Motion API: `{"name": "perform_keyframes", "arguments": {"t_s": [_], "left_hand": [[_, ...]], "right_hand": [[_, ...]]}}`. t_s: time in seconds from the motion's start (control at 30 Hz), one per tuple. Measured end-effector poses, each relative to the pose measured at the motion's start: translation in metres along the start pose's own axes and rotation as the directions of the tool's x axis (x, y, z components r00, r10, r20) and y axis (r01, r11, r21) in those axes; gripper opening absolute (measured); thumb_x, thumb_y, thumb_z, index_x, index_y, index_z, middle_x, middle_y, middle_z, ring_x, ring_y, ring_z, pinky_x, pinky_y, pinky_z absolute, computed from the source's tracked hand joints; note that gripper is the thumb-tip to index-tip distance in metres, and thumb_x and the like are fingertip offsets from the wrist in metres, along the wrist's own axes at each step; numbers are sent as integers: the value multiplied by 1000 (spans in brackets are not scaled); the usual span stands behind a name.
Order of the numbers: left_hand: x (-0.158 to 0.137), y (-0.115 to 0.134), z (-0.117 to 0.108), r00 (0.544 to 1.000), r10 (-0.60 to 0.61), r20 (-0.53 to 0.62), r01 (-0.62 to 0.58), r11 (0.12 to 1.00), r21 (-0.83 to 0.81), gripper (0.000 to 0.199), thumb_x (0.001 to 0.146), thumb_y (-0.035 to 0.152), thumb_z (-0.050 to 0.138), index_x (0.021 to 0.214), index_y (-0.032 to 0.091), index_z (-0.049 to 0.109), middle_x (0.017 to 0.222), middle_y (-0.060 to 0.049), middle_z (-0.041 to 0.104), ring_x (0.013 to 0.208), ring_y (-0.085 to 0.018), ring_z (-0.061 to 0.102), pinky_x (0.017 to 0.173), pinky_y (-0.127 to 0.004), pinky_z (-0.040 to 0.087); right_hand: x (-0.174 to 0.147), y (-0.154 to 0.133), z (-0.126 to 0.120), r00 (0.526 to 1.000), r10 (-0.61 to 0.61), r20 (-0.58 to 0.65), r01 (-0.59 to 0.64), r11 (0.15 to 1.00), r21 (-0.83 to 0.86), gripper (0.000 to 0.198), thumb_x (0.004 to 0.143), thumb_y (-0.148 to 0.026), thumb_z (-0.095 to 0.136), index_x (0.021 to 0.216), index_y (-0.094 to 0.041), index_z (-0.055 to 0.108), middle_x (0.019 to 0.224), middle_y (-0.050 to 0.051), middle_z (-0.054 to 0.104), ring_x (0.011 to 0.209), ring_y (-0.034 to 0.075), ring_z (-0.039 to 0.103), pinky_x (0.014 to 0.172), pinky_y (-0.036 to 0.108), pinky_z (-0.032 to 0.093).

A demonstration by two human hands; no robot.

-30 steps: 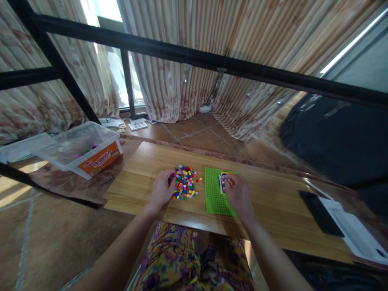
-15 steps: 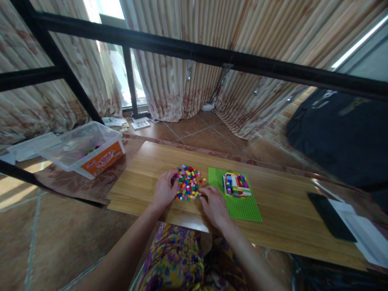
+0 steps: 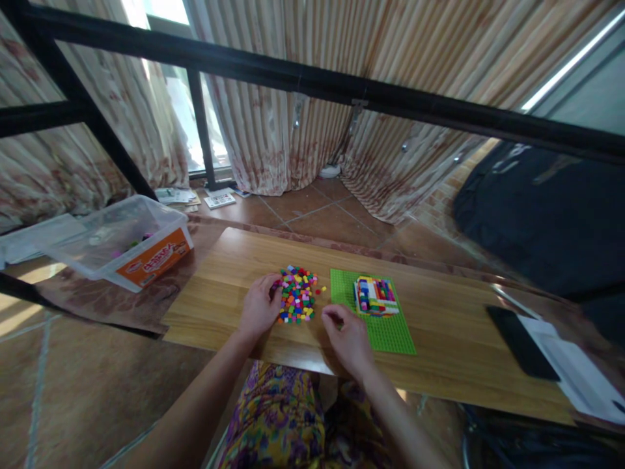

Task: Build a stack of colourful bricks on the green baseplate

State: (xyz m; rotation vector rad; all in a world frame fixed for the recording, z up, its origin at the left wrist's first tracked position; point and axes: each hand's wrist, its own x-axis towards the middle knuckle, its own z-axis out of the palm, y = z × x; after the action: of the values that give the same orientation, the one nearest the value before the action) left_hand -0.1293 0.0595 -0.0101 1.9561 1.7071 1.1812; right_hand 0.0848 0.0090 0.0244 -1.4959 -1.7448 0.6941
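Note:
A loose pile of small coloured toy bricks (image 3: 297,296) lies on the wooden table (image 3: 209,286). My left hand (image 3: 261,306) rests at the pile's left edge, its fingers curled and closed round a dark magenta brick at the tips. Just right of the pile, apart from it, my right hand (image 3: 347,335) is held in a pinch; anything between its fingertips is too small to make out. Beyond that hand, a green baseplate (image 3: 390,339) carries a multicoloured brick structure (image 3: 375,296) with several layers, including white parts.
On the floor at left stands a clear plastic box (image 3: 122,241) with an orange label and some bricks inside. A black flat object (image 3: 522,342) and a white tray-like piece (image 3: 571,371) lie at the table's right end. A dark metal frame (image 3: 317,81) crosses in front of the curtains.
My right hand has drawn back from the pile's right edge, fingers now pinched. The left hand stays at the pile. The whole view has shifted slightly.

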Motion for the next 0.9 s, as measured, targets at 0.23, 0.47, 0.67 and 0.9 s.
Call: {"name": "perform_keyframes", "arguments": {"t_s": [0.23, 0.47, 0.67, 0.9], "left_hand": [[1, -1, 0, 1000, -5, 0, 5, 1000, -3, 24, 86, 22, 50, 106, 20, 63, 111, -8, 69, 108, -23, 62, 99, -41, 49], [1, -1, 1, 1000, -4, 4, 4, 1000, -3, 26, 85, 22, 49, 107, 21, 63, 113, -7, 69, 107, -23, 62, 98, -41, 49], [1, -3, 2, 1000, 4, -7, -4, 1000, 1, 26, 85, 22, 49, 107, 21, 63, 113, -8, 69, 107, -23, 62, 99, -41, 49], [2, 0, 0, 1000, 0, 3, 0, 1000, 0, 26, 85, 23, 49, 106, 20, 64, 112, -8, 69, 107, -24, 63, 98, -42, 49]], "right_hand": [[2, 12, -38, 976, 76, -202, -62, 995, 76, 26, 88, -39, 54, 92, -20, 72, 94, 7, 72, 86, 20, 65, 79, 34, 50], [19, 34, -80, 950, 4, -313, -40, 993, -109, 30, 87, -40, 55, 94, -17, 73, 93, 11, 71, 82, 22, 64, 76, 36, 50], [31, 37, -85, 963, -73, -260, 2, 964, -264, 31, 89, -38, 50, 95, -16, 70, 91, 11, 71, 73, 20, 62, 71, 35, 50], [39, 40, -75, 983, -100, -155, 24, 903, -428, 25, 89, -30, 46, 86, -19, 69, 86, 8, 68, 78, 21, 61, 73, 34, 46]]}}
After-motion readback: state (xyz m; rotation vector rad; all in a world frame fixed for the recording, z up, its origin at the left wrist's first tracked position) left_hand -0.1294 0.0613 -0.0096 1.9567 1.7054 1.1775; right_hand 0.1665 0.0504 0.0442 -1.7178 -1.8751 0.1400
